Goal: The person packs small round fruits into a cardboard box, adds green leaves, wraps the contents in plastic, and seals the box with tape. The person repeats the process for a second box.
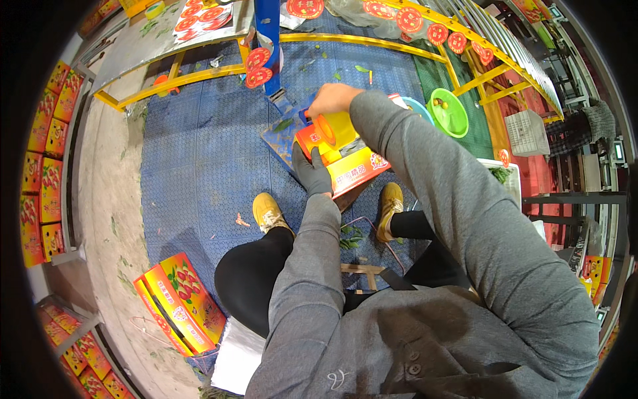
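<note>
In front of me a red and yellow printed cardboard box [349, 172] stands tilted on a blue platform [279, 144]. My left hand [312, 168], in a dark glove, rests against the box's near left corner, thumb raised beside an orange ring. My bare right hand [331, 99] is closed around the blue and orange handle of what looks like a tape dispenser [326, 130], which lies over the top of the box. A yellow surface shows behind the orange ring, partly covered by my right forearm. The fingertips of my right hand are partly hidden.
A green basin [448, 113] with a few fruits and a white crate [527, 133] stand at the right. A yellow-framed table [144, 60] is at upper left, a blue post [268, 45] beside it. A closed printed box [180, 304] lies at lower left. Boxes are stacked at far left.
</note>
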A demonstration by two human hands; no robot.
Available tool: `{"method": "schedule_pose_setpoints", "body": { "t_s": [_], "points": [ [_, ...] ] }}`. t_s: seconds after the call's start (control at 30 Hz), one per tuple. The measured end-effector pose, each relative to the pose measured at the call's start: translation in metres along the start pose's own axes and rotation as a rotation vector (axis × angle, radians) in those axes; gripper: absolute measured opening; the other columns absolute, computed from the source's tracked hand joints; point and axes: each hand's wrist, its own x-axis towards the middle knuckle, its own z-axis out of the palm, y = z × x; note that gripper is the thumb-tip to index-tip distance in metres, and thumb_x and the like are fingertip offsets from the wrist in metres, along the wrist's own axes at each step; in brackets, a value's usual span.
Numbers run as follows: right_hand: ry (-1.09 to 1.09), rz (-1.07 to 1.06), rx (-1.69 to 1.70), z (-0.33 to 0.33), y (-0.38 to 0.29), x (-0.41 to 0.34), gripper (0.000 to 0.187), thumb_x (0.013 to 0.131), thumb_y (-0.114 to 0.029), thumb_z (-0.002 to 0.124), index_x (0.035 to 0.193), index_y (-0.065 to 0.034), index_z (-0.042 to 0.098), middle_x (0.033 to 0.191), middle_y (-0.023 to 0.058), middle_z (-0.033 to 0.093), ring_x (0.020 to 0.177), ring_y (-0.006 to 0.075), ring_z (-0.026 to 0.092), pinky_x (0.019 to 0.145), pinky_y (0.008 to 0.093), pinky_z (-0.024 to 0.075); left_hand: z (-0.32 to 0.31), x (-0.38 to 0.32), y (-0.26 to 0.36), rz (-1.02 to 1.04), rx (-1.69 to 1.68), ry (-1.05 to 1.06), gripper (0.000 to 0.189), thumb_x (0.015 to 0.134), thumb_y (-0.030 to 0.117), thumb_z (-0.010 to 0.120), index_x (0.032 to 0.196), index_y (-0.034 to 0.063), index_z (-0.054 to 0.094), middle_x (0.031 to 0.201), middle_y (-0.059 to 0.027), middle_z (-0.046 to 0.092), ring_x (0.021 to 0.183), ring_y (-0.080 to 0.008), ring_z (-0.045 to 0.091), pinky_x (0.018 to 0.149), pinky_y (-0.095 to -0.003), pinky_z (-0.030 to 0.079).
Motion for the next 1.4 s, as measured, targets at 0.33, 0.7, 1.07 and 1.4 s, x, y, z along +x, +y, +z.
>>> {"method": "schedule_pose_setpoints", "body": {
  "t_s": [0.33,0.7,1.07,1.4],
  "points": [
    [0.386,-0.042,0.144,0.077,0.030,-0.078,0.063,0.073,-0.042,0.068,0.127,-0.0107,0.059,0.102,0.0192,0.069,0.093,0.0333,0.068,0.082,0.0406,0.0533,0.004,0.008,-0.019,0.053,-0.201,-0.017,0.051,0.087,0.016,0.065,0.132,-0.0010,0.049,0.131,-0.0238,0.051,0.123,-0.0386,0.047,0.105,-0.0421,0.037],
    [0.252,0.026,0.205,0.212,0.086,-0.232,0.062,0.073,-0.035,0.070,0.130,-0.0146,0.055,0.088,0.0211,0.068,0.084,0.0372,0.067,0.075,0.0450,0.0530,-0.008,0.002,0.004,0.074,-0.019,-0.014,0.053,0.089,0.019,0.064,0.134,-0.0017,0.046,0.129,-0.0254,0.051,0.121,-0.0400,0.048,0.104,-0.0431,0.038],
    [-0.365,-0.145,0.235,0.204,0.066,-0.128,0.063,0.064,-0.042,0.072,0.118,-0.0115,0.067,0.104,0.0193,0.069,0.097,0.0339,0.066,0.088,0.0387,0.0508,-0.016,0.037,0.013,0.037,0.075,0.003,0.062,0.083,0.025,0.071,0.134,-0.0011,0.047,0.130,-0.0243,0.052,0.122,-0.0378,0.048,0.104,-0.0444,0.037],
    [-0.049,-0.301,1.024,0.004,0.132,-0.198,0.062,0.072,-0.011,0.067,0.132,-0.0029,0.055,0.126,0.0071,0.060,0.115,0.0158,0.054,0.103,0.0313,0.0403,-0.013,0.244,0.093,0.404,0.476,0.257,0.073,0.074,0.032,0.080,0.130,-0.0045,0.051,0.128,-0.0259,0.055,0.122,-0.0380,0.050,0.104,-0.0433,0.038]
  ]
}}
